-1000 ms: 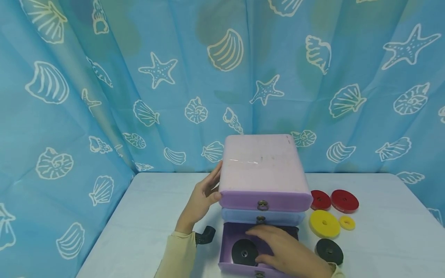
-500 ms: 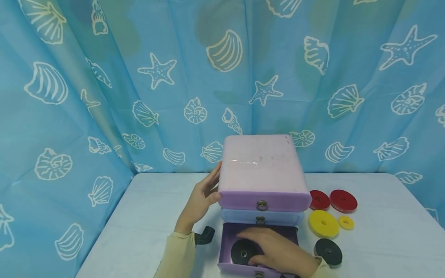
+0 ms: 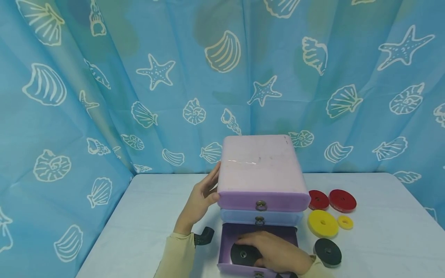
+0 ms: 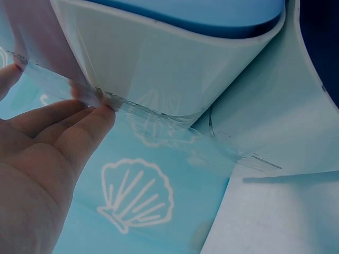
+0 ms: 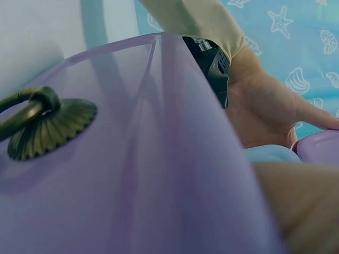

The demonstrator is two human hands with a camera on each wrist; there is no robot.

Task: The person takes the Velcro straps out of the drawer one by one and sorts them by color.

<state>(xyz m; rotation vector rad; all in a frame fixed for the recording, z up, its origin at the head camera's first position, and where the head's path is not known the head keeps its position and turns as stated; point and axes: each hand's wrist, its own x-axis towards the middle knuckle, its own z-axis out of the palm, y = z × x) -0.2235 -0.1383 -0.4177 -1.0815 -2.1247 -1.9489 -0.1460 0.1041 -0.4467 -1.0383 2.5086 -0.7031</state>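
A small chest of drawers with a pinkish top stands on the table, its bottom purple drawer pulled out. Inside that drawer lies a black disc-shaped roll with a small centre hole. My right hand reaches in and grips the roll, fingers over its far edge and thumb at its near edge; the hand hides its right part. Against the chest's left side rests my left hand, with its fingers extended. In the left wrist view, the left fingertips touch the chest's edge, where clear tape runs.
Right of the chest lie two red rolls, a large yellow roll, a small yellow ring and another black roll. A brass ring pull juts from the drawer front. A shell-patterned curtain hangs behind.
My right hand has moved left and closed around the black roll in the drawer. The left hand stays against the chest.
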